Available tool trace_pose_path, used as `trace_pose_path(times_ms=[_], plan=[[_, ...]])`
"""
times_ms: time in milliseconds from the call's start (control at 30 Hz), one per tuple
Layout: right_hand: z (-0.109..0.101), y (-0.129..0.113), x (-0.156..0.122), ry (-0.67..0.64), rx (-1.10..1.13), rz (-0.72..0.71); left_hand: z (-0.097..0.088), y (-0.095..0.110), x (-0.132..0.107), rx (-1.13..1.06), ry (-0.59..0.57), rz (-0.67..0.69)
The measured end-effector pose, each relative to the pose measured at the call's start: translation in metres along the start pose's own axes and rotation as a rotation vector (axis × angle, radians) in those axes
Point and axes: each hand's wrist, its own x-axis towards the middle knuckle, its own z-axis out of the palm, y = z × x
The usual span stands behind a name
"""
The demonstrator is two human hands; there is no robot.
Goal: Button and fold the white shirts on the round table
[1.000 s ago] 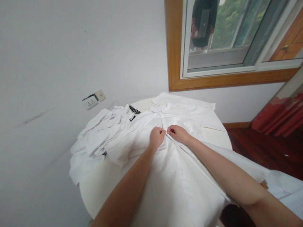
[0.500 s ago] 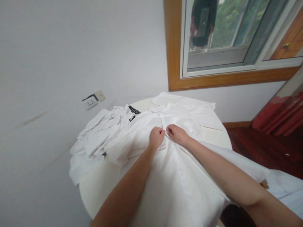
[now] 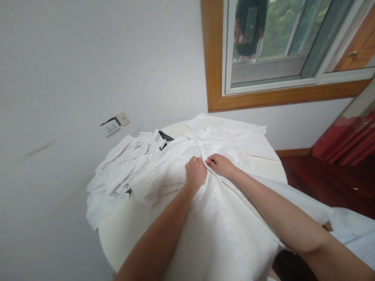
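A white button-front shirt (image 3: 222, 218) lies spread over a round white table (image 3: 117, 238), its collar toward the wall and its lower part hanging toward me. Both hands meet at the front placket, partway down the chest. My left hand (image 3: 197, 171) has its fingers bent down onto the placket and closed on the cloth. Just right of it, my right hand (image 3: 220, 164) pinches the shirt's front edge between thumb and fingers. Any button between the fingertips is too small or hidden to make out.
A heap of crumpled white clothes (image 3: 125, 164) with black striped trim lies on the table's left side. Behind are a wall socket (image 3: 110, 128) and a wood-framed window (image 3: 215, 58). A red curtain (image 3: 351, 136) hangs at right; more pale cloth (image 3: 354, 230) lies at lower right.
My left hand has turned flatter and shifted slightly right, so more of its back shows. The right hand stays almost in place at the placket.
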Motion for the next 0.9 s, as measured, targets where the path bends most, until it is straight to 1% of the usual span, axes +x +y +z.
trace_pose_path(times_ms=[133, 267, 367, 500, 700, 800, 900], plan=[[-0.001, -0.008, -0.004, -0.01, -0.086, 0.007, 0.005, -0.005, 0.005, -0.099, -0.049, -0.055], [0.002, -0.015, -0.006, 0.013, -0.217, 0.03, 0.007, -0.008, 0.008, -0.145, -0.046, -0.061], [0.004, -0.016, -0.005, 0.032, -0.22, 0.011, 0.006, -0.007, 0.007, -0.133, -0.037, -0.056], [0.006, -0.01, -0.002, 0.079, -0.116, 0.008, 0.003, -0.003, 0.003, -0.072, -0.006, -0.048], [0.009, -0.001, 0.007, 0.093, 0.116, 0.056, -0.002, 0.003, -0.002, 0.01, 0.099, -0.01], [0.009, 0.002, 0.009, 0.077, 0.232, 0.077, -0.002, 0.001, -0.001, -0.023, 0.106, -0.001], [0.008, 0.003, 0.01, 0.063, 0.283, 0.086, -0.001, -0.003, 0.001, -0.119, 0.093, -0.004]])
